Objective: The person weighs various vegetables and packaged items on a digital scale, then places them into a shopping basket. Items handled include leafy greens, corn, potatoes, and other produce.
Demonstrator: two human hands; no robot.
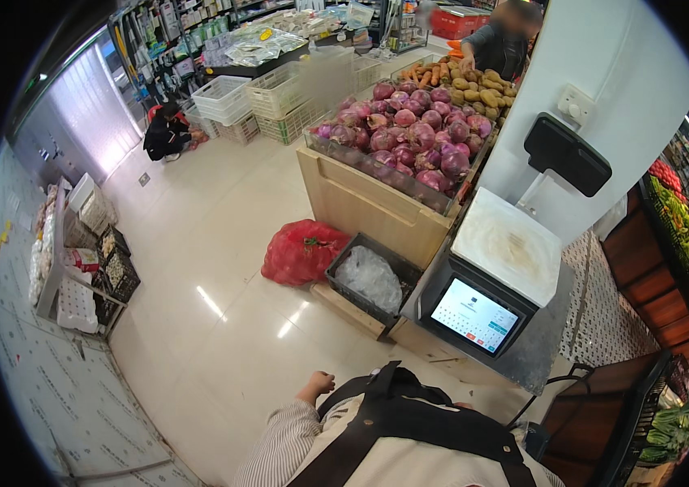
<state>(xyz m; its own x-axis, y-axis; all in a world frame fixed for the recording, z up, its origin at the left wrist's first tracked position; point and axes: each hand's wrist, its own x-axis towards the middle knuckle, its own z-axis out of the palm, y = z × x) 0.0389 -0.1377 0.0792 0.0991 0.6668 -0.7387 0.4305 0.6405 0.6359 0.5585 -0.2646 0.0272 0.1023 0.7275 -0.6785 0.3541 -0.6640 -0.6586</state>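
Observation:
My left hand [322,382] hangs low beside my body, its fingers curled, with nothing seen in it. The tiled floor lies under it. Of my right hand [463,405] only a sliver shows past the dark strap; its grip is hidden. Ahead on the right, a weighing scale with a lit touchscreen [474,315] and a pale weighing plate [507,243] stands on a metal-topped counter [518,368]. Left of the counter, a black crate [408,286] holds clear plastic bags [369,279]. A red mesh sack [302,252] rests against it.
Red onions [408,131] fill a wooden display bin [375,185], with potatoes [484,91] and carrots [433,74] behind. A person [496,45] reaches in there; another person [165,134] crouches near stacked crates [223,100]. A produce rack [55,262] lines the left wall. A cable [524,411] hangs at right.

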